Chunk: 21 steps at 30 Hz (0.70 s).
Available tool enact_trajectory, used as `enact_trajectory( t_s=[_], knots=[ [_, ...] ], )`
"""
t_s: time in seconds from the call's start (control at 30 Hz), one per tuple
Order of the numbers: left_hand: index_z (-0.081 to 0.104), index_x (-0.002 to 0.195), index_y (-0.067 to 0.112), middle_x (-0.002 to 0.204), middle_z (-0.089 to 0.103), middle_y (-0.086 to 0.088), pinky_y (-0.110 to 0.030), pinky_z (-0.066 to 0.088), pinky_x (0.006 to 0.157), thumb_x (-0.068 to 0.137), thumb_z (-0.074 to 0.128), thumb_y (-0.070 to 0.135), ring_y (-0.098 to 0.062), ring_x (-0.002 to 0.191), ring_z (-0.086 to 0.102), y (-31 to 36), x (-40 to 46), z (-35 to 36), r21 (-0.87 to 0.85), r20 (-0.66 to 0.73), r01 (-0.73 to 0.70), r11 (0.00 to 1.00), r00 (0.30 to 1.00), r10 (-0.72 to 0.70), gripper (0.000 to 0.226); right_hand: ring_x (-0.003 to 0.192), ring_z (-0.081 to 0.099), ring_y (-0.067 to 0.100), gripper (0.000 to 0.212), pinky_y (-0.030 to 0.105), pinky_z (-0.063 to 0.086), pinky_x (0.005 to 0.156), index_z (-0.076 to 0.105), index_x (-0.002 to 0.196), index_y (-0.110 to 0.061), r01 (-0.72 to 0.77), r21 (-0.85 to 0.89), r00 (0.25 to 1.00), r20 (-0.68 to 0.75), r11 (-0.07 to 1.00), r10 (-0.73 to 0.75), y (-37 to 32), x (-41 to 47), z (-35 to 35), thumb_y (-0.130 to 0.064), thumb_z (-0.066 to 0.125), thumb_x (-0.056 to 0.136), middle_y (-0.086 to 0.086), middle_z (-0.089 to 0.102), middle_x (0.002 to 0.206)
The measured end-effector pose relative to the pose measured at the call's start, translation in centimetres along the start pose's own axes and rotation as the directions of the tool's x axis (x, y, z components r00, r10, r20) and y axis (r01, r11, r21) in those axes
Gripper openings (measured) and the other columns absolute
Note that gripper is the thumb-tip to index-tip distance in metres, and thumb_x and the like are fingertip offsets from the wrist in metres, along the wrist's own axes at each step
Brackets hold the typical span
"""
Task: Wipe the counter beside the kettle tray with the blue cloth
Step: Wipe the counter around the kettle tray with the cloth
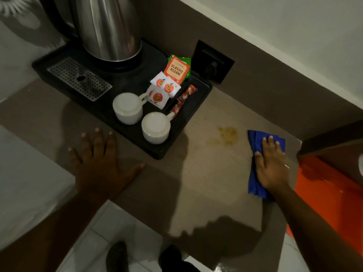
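Observation:
A folded blue cloth [255, 142] lies flat on the brown counter [206, 173] at the right, and my right hand [272, 163] presses down on it with fingers spread. A yellowish stain [227, 134] marks the counter just left of the cloth. The black kettle tray [198, 107] sits at the back left with a steel kettle [110, 28] on it. My left hand [100, 160] rests flat on the counter in front of the tray, fingers apart, holding nothing.
On the tray stand two upturned white cups [127, 108], tea sachets [176, 69] and a metal drip grille [78, 78]. A black wall socket [213, 61] sits behind the tray. An orange surface [324, 187] borders the counter's right end. Tiled floor lies below.

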<state>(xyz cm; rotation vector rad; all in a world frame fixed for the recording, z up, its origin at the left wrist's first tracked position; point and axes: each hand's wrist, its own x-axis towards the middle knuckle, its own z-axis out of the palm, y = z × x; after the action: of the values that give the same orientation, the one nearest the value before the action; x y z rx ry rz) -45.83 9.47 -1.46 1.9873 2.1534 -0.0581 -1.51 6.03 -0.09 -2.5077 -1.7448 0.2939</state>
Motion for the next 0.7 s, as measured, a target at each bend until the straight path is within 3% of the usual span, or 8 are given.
enact_trajectory(
  t_s=[0.17, 0.3, 0.4, 0.47, 0.57, 0.7],
  knots=[
    [-0.002, 0.158, 0.022, 0.167, -0.008, -0.012, -0.066, -0.002, 0.117, 0.055, 0.013, 0.102, -0.039, 0.151, -0.010, 0.2, 0.1, 0.0, 0.009, 0.007, 0.029, 1.000, 1.000, -0.029, 0.131, 0.148, 0.009, 0.038, 0.060, 0.055, 0.011, 0.119, 0.018, 0.153, -0.008, -0.136, -0.016, 0.990, -0.037, 0.991, 0.135, -3.6, 7.0, -0.5, -0.035, 0.030, 0.100, 0.017, 0.011, 0.162],
    [0.000, 0.158, 0.023, 0.167, -0.005, -0.011, -0.066, -0.001, 0.117, 0.057, 0.012, 0.103, -0.038, 0.151, -0.007, -0.1, 0.0, 0.1, 0.007, -0.007, 0.020, 1.000, 1.000, -0.020, 0.129, 0.150, 0.006, 0.029, 0.061, 0.048, 0.006, 0.120, 0.015, 0.154, -0.014, 0.146, 0.006, 0.989, 0.027, 0.989, -0.146, -9.1, 5.8, 1.2, -0.040, 0.026, 0.099, 0.009, 0.008, 0.163],
    [0.002, 0.158, 0.023, 0.167, -0.003, -0.011, -0.066, 0.000, 0.116, 0.059, 0.012, 0.103, -0.038, 0.151, -0.005, -0.3, 0.0, 0.3, 0.011, -0.021, 0.012, 1.000, 1.000, -0.012, 0.128, 0.149, 0.003, 0.019, 0.063, 0.043, 0.004, 0.118, 0.014, 0.154, -0.023, 0.353, 0.005, 0.931, 0.102, 0.936, -0.352, -7.6, 2.9, 1.1, -0.050, 0.020, 0.097, -0.003, 0.006, 0.162],
    [0.000, 0.158, 0.023, 0.167, -0.004, -0.011, -0.067, 0.000, 0.116, 0.059, 0.012, 0.104, -0.038, 0.151, -0.006, -0.4, 0.2, 0.4, 0.028, -0.015, 0.007, 1.000, 1.000, -0.006, 0.128, 0.150, 0.004, 0.020, 0.062, 0.040, 0.003, 0.119, 0.017, 0.153, -0.024, 0.409, 0.009, 0.905, 0.129, 0.913, -0.407, -5.2, 3.4, 0.2, -0.049, 0.020, 0.096, -0.003, 0.007, 0.161],
    [-0.001, 0.157, 0.024, 0.167, -0.004, -0.010, -0.066, -0.001, 0.115, 0.057, 0.012, 0.104, -0.038, 0.151, -0.005, -0.4, 0.3, 0.7, 0.038, -0.025, 0.016, 0.999, 1.000, -0.015, 0.129, 0.150, 0.005, 0.026, 0.061, 0.045, 0.005, 0.121, 0.017, 0.154, -0.019, 0.281, -0.006, 0.956, 0.089, 0.960, -0.279, -4.9, 7.2, -0.5, -0.041, 0.026, 0.098, 0.005, 0.009, 0.163],
    [-0.002, 0.157, 0.025, 0.167, -0.005, -0.009, -0.065, -0.002, 0.115, 0.058, 0.014, 0.104, -0.037, 0.151, -0.007, -0.5, 0.4, 1.0, 0.030, -0.028, 0.013, 0.999, 1.000, -0.012, 0.128, 0.149, 0.007, 0.035, 0.060, 0.052, 0.010, 0.120, 0.014, 0.154, -0.011, 0.035, -0.043, 0.999, -0.003, 0.998, -0.035, -10.0, 9.9, 0.4, -0.034, 0.028, 0.100, 0.014, 0.008, 0.163]
  ],
)
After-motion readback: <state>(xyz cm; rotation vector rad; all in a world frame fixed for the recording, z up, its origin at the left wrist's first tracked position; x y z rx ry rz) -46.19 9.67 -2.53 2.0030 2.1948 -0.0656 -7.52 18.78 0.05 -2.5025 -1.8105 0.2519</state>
